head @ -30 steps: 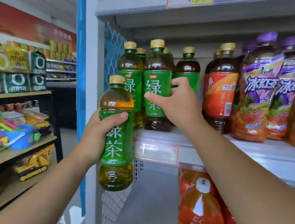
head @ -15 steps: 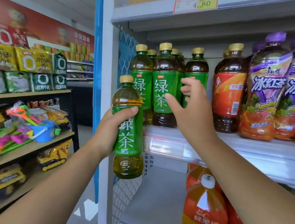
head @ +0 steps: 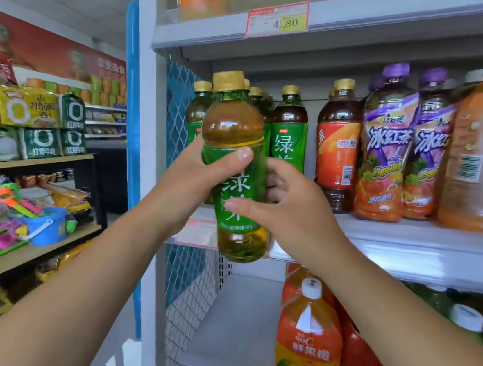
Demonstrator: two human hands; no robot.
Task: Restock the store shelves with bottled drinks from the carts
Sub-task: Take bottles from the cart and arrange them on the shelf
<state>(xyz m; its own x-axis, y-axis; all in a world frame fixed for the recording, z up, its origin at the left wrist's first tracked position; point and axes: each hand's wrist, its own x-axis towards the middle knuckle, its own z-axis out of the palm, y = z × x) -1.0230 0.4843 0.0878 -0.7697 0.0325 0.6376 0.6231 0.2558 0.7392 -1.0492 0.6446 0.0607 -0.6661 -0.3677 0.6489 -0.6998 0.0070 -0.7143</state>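
Note:
A green tea bottle [head: 236, 164] with a gold cap and green label is held upright in front of the middle shelf [head: 409, 243]. My left hand [head: 194, 183] grips it around the label from the left. My right hand [head: 288, 210] wraps it from the right, thumb across the lower label and fingers behind. Behind it, several matching green tea bottles [head: 289, 134] stand in a row at the shelf's left end.
Red-label tea [head: 335, 151], purple-cap iced tea [head: 387, 152] and orange drink bottles [head: 481, 151] fill the shelf to the right. Large orange juice bottles [head: 308, 343] stand on the shelf below. A white upright post [head: 145, 86] and blue mesh panel [head: 176, 105] bound the left side. Snack shelves [head: 24, 156] stand across the aisle.
My left hand has raised the green tea bottle up and to the right, in front of the shelf. My right hand has left the shelved bottle and closed on the held one.

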